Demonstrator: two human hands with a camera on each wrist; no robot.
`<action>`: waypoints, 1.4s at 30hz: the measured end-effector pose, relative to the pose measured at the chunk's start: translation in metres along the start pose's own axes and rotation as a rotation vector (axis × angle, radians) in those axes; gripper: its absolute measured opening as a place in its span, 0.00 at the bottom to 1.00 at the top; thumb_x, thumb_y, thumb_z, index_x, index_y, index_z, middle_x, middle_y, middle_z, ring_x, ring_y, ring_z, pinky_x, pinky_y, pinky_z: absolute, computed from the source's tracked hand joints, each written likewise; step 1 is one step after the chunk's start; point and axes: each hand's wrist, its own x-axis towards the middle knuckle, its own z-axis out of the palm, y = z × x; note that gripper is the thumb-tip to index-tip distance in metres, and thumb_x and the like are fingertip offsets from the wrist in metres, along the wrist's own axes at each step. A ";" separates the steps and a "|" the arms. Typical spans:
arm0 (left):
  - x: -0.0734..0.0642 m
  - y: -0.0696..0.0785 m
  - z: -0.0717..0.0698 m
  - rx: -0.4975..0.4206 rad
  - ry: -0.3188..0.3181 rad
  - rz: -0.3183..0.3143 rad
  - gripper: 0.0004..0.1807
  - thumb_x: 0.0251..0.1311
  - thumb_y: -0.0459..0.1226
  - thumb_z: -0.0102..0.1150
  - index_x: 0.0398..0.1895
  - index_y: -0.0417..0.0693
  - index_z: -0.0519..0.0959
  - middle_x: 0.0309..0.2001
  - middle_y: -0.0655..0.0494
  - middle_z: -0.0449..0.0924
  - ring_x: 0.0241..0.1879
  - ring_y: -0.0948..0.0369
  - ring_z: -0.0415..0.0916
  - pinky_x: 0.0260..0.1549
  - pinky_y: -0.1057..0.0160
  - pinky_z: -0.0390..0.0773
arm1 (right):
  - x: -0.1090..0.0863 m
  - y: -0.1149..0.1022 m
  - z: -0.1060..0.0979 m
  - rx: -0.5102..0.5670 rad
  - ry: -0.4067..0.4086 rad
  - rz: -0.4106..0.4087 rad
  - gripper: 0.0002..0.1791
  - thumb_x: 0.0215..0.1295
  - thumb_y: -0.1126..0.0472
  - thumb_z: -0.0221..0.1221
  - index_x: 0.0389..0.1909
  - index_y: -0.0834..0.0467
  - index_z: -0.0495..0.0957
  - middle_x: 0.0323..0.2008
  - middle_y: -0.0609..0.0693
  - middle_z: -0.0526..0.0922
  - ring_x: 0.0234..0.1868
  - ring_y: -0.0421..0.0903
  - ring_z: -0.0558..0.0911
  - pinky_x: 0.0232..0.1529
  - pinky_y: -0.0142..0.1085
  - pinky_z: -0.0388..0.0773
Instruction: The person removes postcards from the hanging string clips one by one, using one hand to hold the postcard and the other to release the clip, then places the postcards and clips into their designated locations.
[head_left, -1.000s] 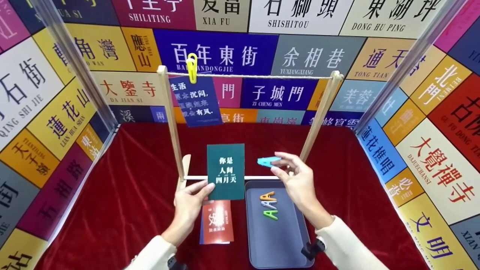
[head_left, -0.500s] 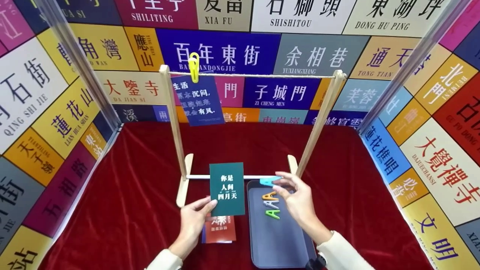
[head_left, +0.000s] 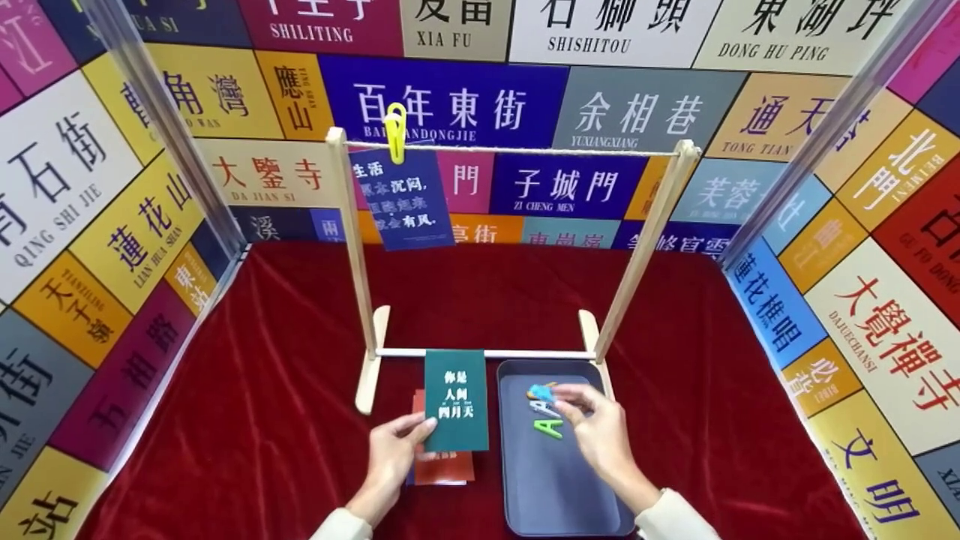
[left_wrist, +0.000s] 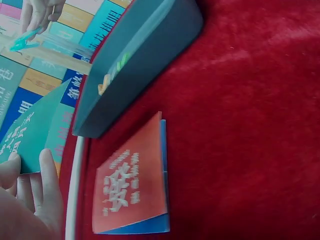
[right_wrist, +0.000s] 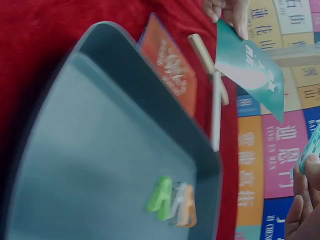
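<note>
My left hand (head_left: 397,456) pinches a dark green card (head_left: 459,397) with white Chinese lettering by its lower left edge, thumb in front. The card is held up, partly covering a stack of a red card (left_wrist: 132,185) over blue ones on the cloth. Over the tray, my right hand (head_left: 606,439) pinches a light blue clothespin (head_left: 541,394) between thumb and fingers. In the tray (head_left: 562,487) lie a green clothespin (right_wrist: 160,197), a whitish one (right_wrist: 178,202) and an orange one (right_wrist: 188,207). The left wrist view shows the blue clothespin raised well above the tray.
A wooden frame (head_left: 645,247) stands behind, a string (head_left: 555,151) across its top and a white bar (head_left: 532,354) low down. A yellow clothespin (head_left: 396,133) holds a blue card (head_left: 409,206) at the string's left. Dark red cloth (head_left: 262,420) covers the table; sign-patterned walls surround it.
Both hands have come lower in the head view, carrying the green card and the blue clothespin down. The clothespin now overlaps the ones in the tray. Both grips look unchanged.
</note>
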 end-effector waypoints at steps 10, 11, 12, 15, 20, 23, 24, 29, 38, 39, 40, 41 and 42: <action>-0.002 -0.023 0.001 0.039 -0.005 -0.038 0.19 0.63 0.33 0.66 0.54 0.28 0.80 0.41 0.40 0.87 0.25 0.61 0.82 0.27 0.57 0.89 | -0.014 0.027 0.006 -0.150 0.092 -0.125 0.11 0.52 0.71 0.71 0.36 0.55 0.89 0.32 0.47 0.91 0.31 0.35 0.84 0.32 0.27 0.82; -0.002 -0.025 0.001 0.041 -0.007 -0.033 0.20 0.63 0.33 0.66 0.54 0.27 0.80 0.41 0.39 0.87 0.26 0.61 0.83 0.27 0.57 0.89 | -0.015 0.029 0.007 -0.157 0.096 -0.122 0.11 0.52 0.71 0.72 0.36 0.55 0.89 0.31 0.47 0.91 0.31 0.34 0.84 0.32 0.27 0.82; -0.002 -0.026 0.000 0.043 -0.008 -0.029 0.20 0.63 0.32 0.66 0.54 0.27 0.80 0.42 0.39 0.87 0.27 0.60 0.84 0.27 0.57 0.89 | -0.016 0.032 0.007 -0.166 0.097 -0.116 0.11 0.51 0.71 0.72 0.35 0.55 0.89 0.31 0.47 0.91 0.31 0.34 0.84 0.31 0.26 0.81; -0.001 -0.032 -0.002 0.050 -0.005 -0.027 0.20 0.62 0.31 0.66 0.54 0.26 0.79 0.44 0.37 0.87 0.29 0.59 0.85 0.26 0.57 0.89 | -0.019 0.040 0.009 -0.196 0.103 -0.103 0.10 0.50 0.70 0.73 0.33 0.54 0.90 0.30 0.47 0.91 0.29 0.33 0.83 0.30 0.25 0.80; 0.000 -0.040 -0.007 0.079 0.010 -0.033 0.19 0.62 0.31 0.66 0.52 0.25 0.80 0.45 0.36 0.86 0.30 0.58 0.86 0.26 0.57 0.89 | -0.025 0.053 0.012 -0.239 0.112 -0.102 0.10 0.47 0.70 0.74 0.27 0.52 0.90 0.27 0.48 0.90 0.21 0.30 0.76 0.22 0.22 0.72; 0.001 -0.045 -0.010 0.089 0.011 -0.029 0.19 0.62 0.30 0.66 0.52 0.24 0.79 0.45 0.34 0.86 0.31 0.56 0.87 0.26 0.57 0.89 | -0.028 0.059 0.015 -0.264 0.113 -0.105 0.10 0.45 0.70 0.75 0.25 0.51 0.90 0.25 0.48 0.90 0.19 0.30 0.73 0.20 0.22 0.69; 0.000 -0.046 -0.011 0.091 0.010 -0.030 0.19 0.62 0.30 0.66 0.52 0.23 0.79 0.45 0.34 0.86 0.31 0.56 0.87 0.26 0.57 0.89 | -0.030 0.061 0.016 -0.282 0.117 -0.110 0.11 0.44 0.70 0.75 0.24 0.50 0.90 0.25 0.47 0.90 0.20 0.31 0.75 0.20 0.22 0.70; 0.001 -0.052 -0.012 0.093 -0.004 -0.034 0.20 0.61 0.30 0.66 0.52 0.22 0.78 0.45 0.32 0.85 0.32 0.54 0.88 0.26 0.57 0.89 | -0.036 0.070 0.021 -0.359 0.140 -0.133 0.12 0.41 0.69 0.77 0.21 0.48 0.89 0.23 0.44 0.87 0.25 0.38 0.82 0.25 0.26 0.75; 0.006 -0.055 -0.013 0.160 0.019 -0.026 0.18 0.60 0.30 0.68 0.50 0.24 0.80 0.40 0.33 0.87 0.28 0.56 0.87 0.23 0.59 0.88 | -0.041 0.074 0.023 -0.418 0.106 -0.088 0.10 0.40 0.66 0.78 0.21 0.48 0.90 0.21 0.45 0.83 0.23 0.41 0.81 0.25 0.35 0.78; 0.006 -0.055 -0.013 0.180 0.028 -0.023 0.18 0.59 0.30 0.68 0.49 0.25 0.81 0.39 0.34 0.87 0.26 0.57 0.86 0.22 0.60 0.88 | -0.041 0.075 0.023 -0.424 0.101 -0.077 0.09 0.41 0.66 0.78 0.21 0.48 0.90 0.21 0.45 0.83 0.23 0.41 0.81 0.25 0.36 0.78; 0.006 -0.055 -0.013 0.205 0.038 -0.016 0.17 0.59 0.31 0.69 0.48 0.26 0.82 0.38 0.34 0.87 0.25 0.57 0.86 0.21 0.60 0.88 | -0.040 0.075 0.023 -0.428 0.096 -0.066 0.09 0.41 0.65 0.78 0.21 0.48 0.90 0.20 0.45 0.82 0.23 0.40 0.80 0.25 0.35 0.77; 0.006 -0.055 -0.013 0.229 0.049 -0.010 0.17 0.58 0.31 0.69 0.48 0.27 0.82 0.38 0.35 0.88 0.24 0.57 0.86 0.21 0.60 0.87 | -0.040 0.075 0.023 -0.431 0.091 -0.056 0.09 0.41 0.65 0.78 0.21 0.48 0.90 0.20 0.45 0.82 0.23 0.40 0.79 0.24 0.35 0.77; 0.006 -0.055 -0.013 0.254 0.062 -0.002 0.16 0.58 0.31 0.69 0.47 0.28 0.83 0.37 0.36 0.88 0.23 0.57 0.85 0.20 0.61 0.87 | -0.040 0.076 0.023 -0.434 0.086 -0.046 0.09 0.41 0.65 0.78 0.21 0.48 0.90 0.20 0.45 0.82 0.23 0.39 0.79 0.24 0.35 0.76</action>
